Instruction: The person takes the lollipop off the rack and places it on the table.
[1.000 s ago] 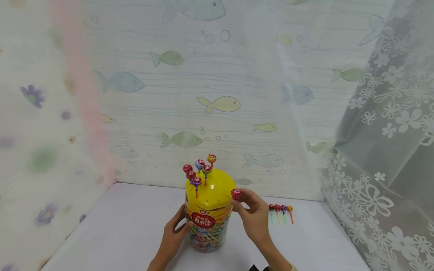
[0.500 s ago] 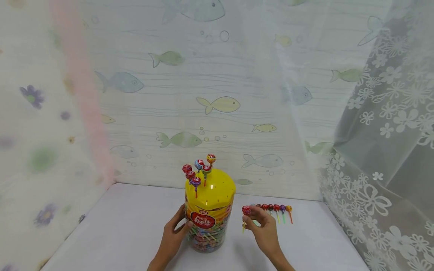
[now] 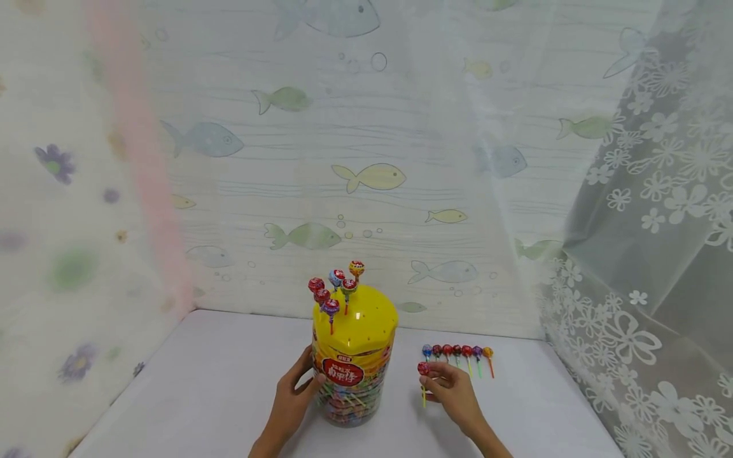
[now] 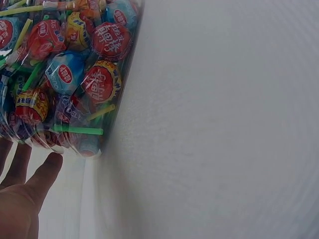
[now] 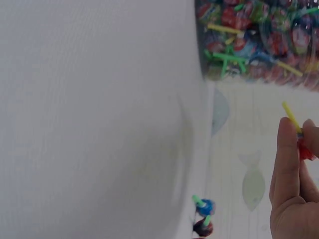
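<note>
A tall clear lollipop jar (image 3: 352,404) with a yellow lid (image 3: 372,318) stands upright on the table, packed with wrapped lollipops. My left hand (image 3: 291,395) holds its left side, thumb at the front by the red label; in the left wrist view, fingertips meet the jar's wall. To the right of the jar, my right hand (image 3: 455,395) pinches a red-wrapped lollipop (image 3: 424,368), head up. Its yellow stick points down between jar and hand. Several lollipops (image 3: 332,306) stand stick-down in the left part of the lid, where small holes dot the yellow top.
Behind my right hand, several lollipops (image 3: 467,351) lie side by side in a row on the white table (image 3: 229,369), heads toward the back. A fish-patterned curtain (image 3: 372,191) hangs behind the table, with a lace-flowered sheet (image 3: 658,286) at the right.
My right hand has carried the red lollipop from beside the lid down and right, near the front of the row. More of the row now shows. The left hand and jar have stayed put.
</note>
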Available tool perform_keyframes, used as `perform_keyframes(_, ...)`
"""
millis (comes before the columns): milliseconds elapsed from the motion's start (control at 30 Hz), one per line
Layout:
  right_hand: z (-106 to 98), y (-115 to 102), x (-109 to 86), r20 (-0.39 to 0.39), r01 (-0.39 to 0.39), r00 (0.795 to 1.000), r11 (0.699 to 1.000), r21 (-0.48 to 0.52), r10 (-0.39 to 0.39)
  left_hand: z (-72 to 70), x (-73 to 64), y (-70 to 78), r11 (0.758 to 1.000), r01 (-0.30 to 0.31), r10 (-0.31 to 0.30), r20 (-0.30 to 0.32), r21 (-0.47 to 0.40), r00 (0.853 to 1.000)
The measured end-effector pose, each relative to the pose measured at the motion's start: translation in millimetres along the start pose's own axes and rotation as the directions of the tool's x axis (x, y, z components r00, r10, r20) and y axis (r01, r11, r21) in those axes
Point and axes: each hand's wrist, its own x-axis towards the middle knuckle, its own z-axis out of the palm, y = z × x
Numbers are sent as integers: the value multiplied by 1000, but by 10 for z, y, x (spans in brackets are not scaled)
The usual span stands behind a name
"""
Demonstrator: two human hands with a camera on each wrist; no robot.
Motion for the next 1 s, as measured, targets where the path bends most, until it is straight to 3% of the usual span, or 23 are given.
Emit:
perform_keyframes(400,-168,205,203,32,-26,999,998,-55,28,7,11,-5,1000,8,-8,-13,7,1000)
perform_keyframes(567,-211,257,299,-10,-44,999,995,-88,44,5,21,-12,1000,10,-10,-9,8,1000)
perform_keyframes(800,-243,283,410,-115,-95,991,972,-214,72,4,28,-11,1000,15,-15,-6,9,1000)
perform_keyframes(1000,-268,293,457,-129,-99,990,942,-322,60,4,20,0,1000,15,-15,-5,4,1000)
